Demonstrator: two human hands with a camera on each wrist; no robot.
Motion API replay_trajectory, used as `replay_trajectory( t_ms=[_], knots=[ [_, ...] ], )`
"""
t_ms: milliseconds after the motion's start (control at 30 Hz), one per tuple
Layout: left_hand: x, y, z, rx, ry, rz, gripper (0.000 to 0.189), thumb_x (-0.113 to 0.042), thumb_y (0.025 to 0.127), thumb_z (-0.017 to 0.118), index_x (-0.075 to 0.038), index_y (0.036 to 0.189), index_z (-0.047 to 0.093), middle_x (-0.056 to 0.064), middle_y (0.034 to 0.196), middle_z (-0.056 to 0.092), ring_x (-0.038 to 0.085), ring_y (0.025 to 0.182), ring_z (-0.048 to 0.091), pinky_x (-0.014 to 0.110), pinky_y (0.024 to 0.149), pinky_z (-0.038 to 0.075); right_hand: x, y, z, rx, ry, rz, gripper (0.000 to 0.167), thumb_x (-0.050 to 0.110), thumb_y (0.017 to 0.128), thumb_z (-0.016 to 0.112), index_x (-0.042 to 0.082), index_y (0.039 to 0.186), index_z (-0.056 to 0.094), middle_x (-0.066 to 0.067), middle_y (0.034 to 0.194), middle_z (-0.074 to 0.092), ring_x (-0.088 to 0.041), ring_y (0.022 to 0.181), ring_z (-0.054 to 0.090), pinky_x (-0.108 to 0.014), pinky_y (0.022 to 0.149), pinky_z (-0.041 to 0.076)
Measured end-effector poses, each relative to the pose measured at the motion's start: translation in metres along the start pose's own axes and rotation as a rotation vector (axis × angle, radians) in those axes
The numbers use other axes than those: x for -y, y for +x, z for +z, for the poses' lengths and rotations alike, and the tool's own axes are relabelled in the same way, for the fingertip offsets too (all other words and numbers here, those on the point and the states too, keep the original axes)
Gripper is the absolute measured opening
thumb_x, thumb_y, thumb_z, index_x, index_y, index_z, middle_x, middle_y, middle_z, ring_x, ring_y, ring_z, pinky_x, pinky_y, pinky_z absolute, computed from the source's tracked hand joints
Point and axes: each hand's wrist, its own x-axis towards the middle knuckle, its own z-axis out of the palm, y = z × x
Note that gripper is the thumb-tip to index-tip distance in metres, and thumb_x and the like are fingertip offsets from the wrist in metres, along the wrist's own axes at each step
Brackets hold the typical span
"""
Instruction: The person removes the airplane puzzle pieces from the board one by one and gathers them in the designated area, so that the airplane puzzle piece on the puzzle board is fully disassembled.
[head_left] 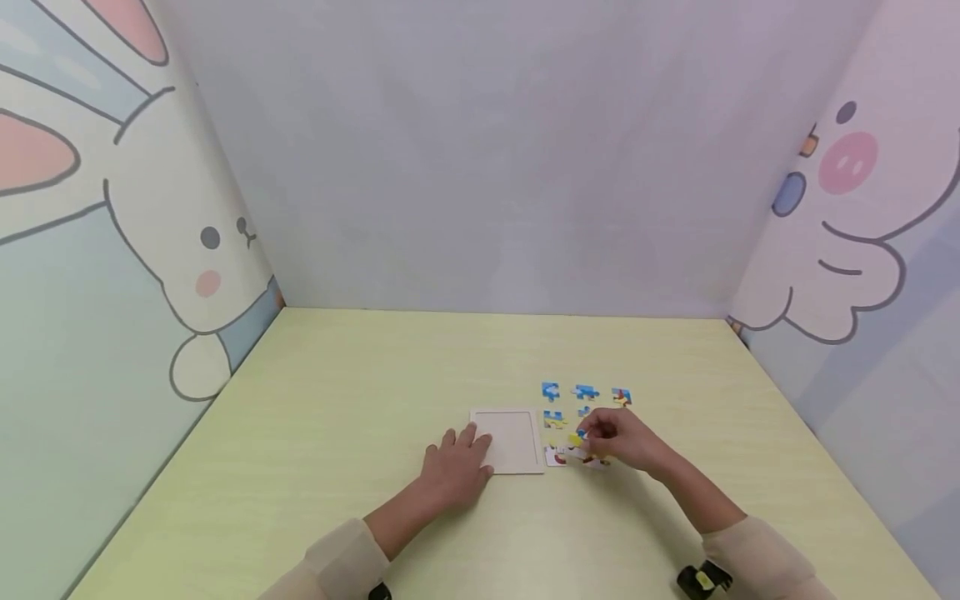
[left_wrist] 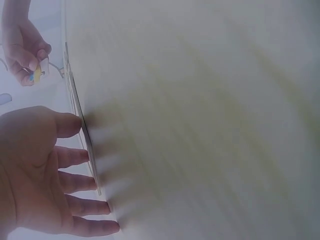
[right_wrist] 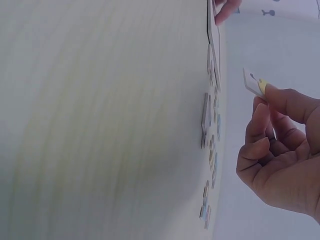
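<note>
My left hand [head_left: 455,469] rests at the left side of a pale, shallow puzzle tray [head_left: 516,437], fingers spread and straight, fingertips on its rim. Between thumb and fingertips my right hand [head_left: 626,437] pinches a jigsaw piece [right_wrist: 253,83] with a white part and some yellow; a touch of blue also shows on it in the left wrist view. This hand is raised over the loose pieces to the right of the tray. Inside the tray, the surface is plain with no pieces visible. Part of its left rim is hidden by my left fingers.
Several loose jigsaw pieces lie in rough rows right of the tray, including a blue one [head_left: 551,391], another blue one [head_left: 585,392], a blue and yellow one [head_left: 553,419] and a white one [head_left: 555,456]. The light table [head_left: 337,400] ends at a plain back wall.
</note>
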Motion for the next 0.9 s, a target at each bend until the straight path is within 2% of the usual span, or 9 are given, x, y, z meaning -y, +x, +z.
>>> replay_trajectory(
  t_ms=[167,500,900],
  knots=[
    [0.000,0.000,0.001,-0.002,-0.008,-0.009,0.048,-0.040,0.091,0.055,-0.014,0.131,0.052,0.011,0.137,0.043,0.035,0.116,0.043,0.050,0.078,0.042,-0.003,-0.004,-0.003,-0.031,0.005,0.032,0.021,0.008,0.083,0.069,-0.005,0.098,0.062,-0.008,0.079,0.056,-0.022,0.074,0.050,-0.032,0.063,0.048],
    [-0.004,0.001,0.001,-0.014,0.000,-0.012,0.045,-0.040,0.090,0.057,-0.016,0.128,0.053,0.010,0.132,0.044,0.033,0.108,0.045,0.048,0.073,0.042,-0.006,-0.014,-0.012,-0.047,0.006,0.034,0.017,0.006,0.086,0.064,-0.004,0.099,0.061,-0.008,0.077,0.057,-0.020,0.069,0.052,-0.033,0.061,0.046],
    [-0.005,0.000,0.001,-0.021,0.019,-0.010,0.045,-0.039,0.091,0.055,-0.015,0.129,0.052,0.011,0.133,0.044,0.034,0.109,0.045,0.047,0.073,0.042,-0.018,-0.023,-0.016,-0.089,0.007,0.044,0.020,0.010,0.087,0.064,-0.004,0.102,0.060,-0.009,0.077,0.055,-0.021,0.066,0.051,-0.031,0.058,0.045]
  ],
)
